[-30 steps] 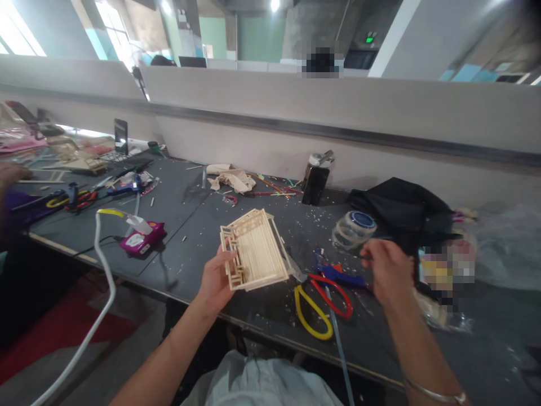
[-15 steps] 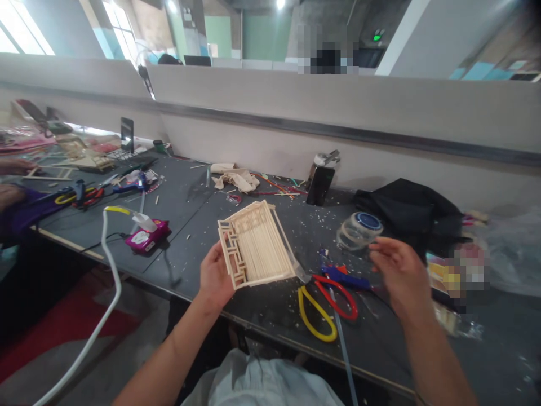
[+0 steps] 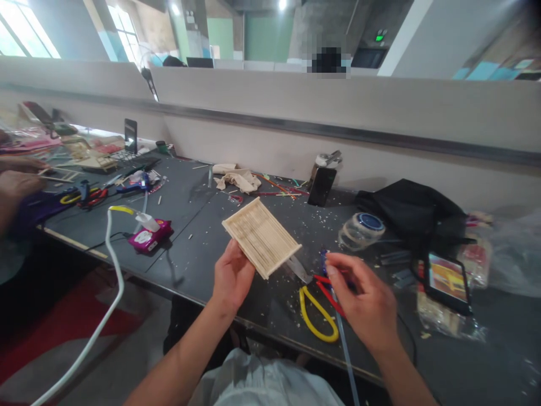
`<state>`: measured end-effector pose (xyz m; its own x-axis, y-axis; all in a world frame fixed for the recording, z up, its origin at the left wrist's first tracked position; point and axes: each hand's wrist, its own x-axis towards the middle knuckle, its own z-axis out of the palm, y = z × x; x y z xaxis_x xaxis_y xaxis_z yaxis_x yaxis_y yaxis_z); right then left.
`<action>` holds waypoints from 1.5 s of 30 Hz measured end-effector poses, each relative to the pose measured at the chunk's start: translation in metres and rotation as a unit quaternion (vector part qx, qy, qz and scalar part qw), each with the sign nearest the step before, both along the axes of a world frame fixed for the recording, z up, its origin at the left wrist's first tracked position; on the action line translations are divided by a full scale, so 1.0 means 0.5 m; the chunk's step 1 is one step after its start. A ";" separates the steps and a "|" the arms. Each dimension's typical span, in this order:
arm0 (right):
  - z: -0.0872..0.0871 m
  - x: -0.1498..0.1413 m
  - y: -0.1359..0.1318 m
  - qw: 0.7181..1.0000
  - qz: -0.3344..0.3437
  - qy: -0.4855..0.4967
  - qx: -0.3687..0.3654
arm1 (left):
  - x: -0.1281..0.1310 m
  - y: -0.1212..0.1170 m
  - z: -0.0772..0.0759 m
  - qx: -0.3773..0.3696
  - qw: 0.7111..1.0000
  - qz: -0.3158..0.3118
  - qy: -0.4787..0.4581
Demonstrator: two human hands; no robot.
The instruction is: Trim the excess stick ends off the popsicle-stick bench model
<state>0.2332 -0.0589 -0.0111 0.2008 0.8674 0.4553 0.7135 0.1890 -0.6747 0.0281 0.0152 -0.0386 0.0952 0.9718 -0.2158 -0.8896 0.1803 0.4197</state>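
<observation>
My left hand (image 3: 232, 275) grips a small model made of pale wooden sticks (image 3: 261, 237) and holds it above the dark table, its flat slatted side turned up. My right hand (image 3: 364, 305) hovers low over the scissors with one yellow and one red handle loop (image 3: 318, 307), fingers curled and reaching toward a blue glue gun (image 3: 324, 258) that lies just beyond them. Whether those fingers touch anything is hidden by the hand itself.
A roll of clear tape (image 3: 360, 229), a black cloth bag (image 3: 412, 213), a phone with a lit screen (image 3: 448, 278) and a black bottle (image 3: 321, 181) lie on the dark table (image 3: 203, 225). A pink pack (image 3: 149, 237), a white cable (image 3: 110, 270) and another person's hands (image 3: 17, 183) are at left.
My left hand has turned the stick model so its flat side faces up. My right hand has dropped from near the tape roll down over the scissors. The phone is now uncovered.
</observation>
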 end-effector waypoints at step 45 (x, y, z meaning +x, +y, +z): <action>-0.057 -0.056 0.211 0.948 0.227 -0.220 -0.046 | -0.161 0.152 0.018 0.473 0.487 -0.090 0.728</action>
